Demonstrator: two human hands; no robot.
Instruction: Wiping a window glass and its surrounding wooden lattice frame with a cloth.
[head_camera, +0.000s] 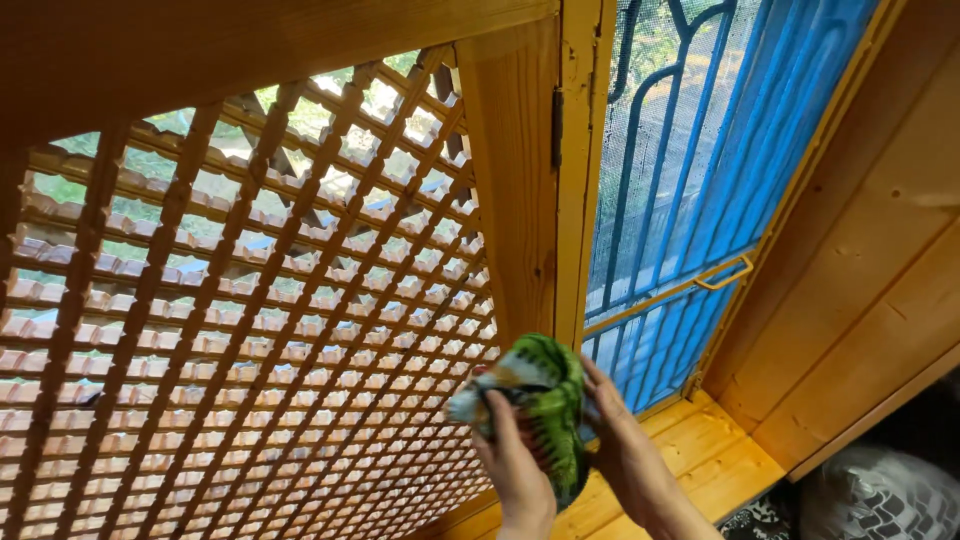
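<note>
Together, the left hand (520, 470) and right hand (625, 450) grasp a bunched green patterned cloth (535, 405), held just below the wooden window post (520, 180), beside the wooden lattice shutter (250, 300).

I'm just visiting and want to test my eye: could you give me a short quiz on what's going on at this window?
1. True or false: both hands hold the green patterned cloth.
2. What covers the window on the left side: (a) a wooden lattice, (b) a curtain, (c) bare glass?
3. What colour is the metal grille behind the mesh screen on the right?

Key
1. True: the left hand and right hand both have a grip on it.
2. (a), the wooden lattice.
3. Blue.
</note>
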